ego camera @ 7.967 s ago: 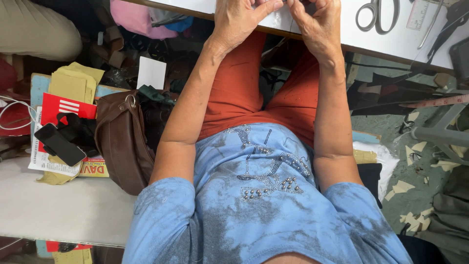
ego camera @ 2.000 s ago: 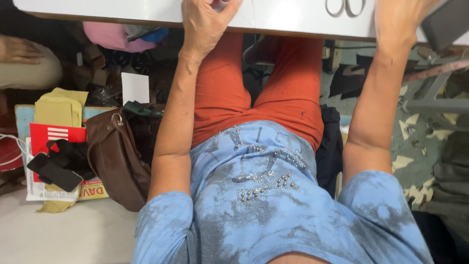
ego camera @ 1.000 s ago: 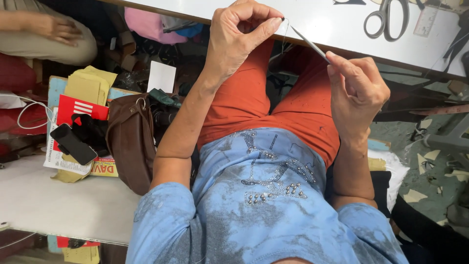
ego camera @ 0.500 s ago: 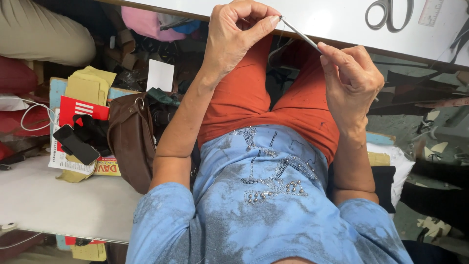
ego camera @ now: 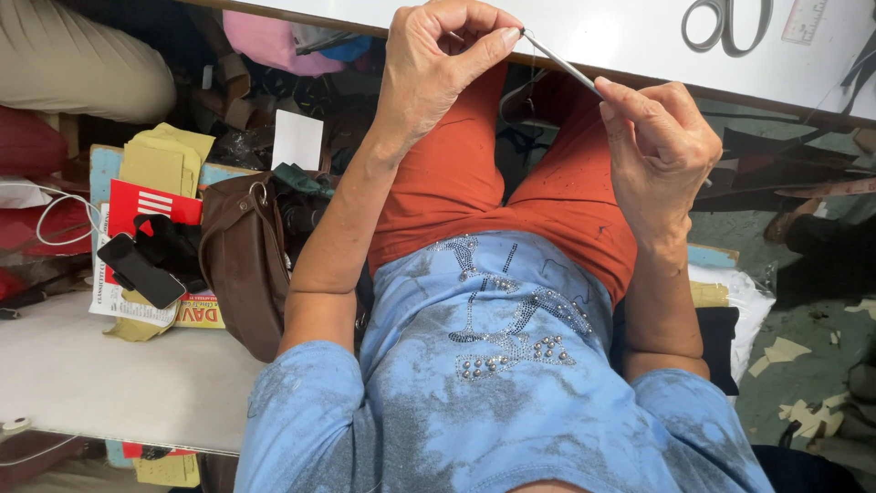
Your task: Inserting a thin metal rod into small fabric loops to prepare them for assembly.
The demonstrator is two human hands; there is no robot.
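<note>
My left hand (ego camera: pixel 443 68) is raised over my lap, thumb and forefinger pinched on one end of a thin grey metal tool (ego camera: pixel 561 66), like a long needle or slim tweezers. A fine dark thread seems to run by those fingertips, too thin to be sure. My right hand (ego camera: pixel 662 155) pinches the tool's other end, a little lower and to the right. The tool slants between the two hands, just below the edge of the white table (ego camera: pixel 593 27). Under them are my orange trousers (ego camera: pixel 456 183) and blue top (ego camera: pixel 493 383).
Scissors (ego camera: pixel 725 20) and a ruler corner lie on the white table. On my left are a brown handbag (ego camera: pixel 242 265), a black phone (ego camera: pixel 141 271), a red booklet, yellow envelopes and a white bench (ego camera: pixel 119 374). Another person's beige-clad leg (ego camera: pixel 82 64) is at the top left.
Both hands came down from the table top and now hold the thin tool between them over my lap. In the last half second they have hardly shifted.
</note>
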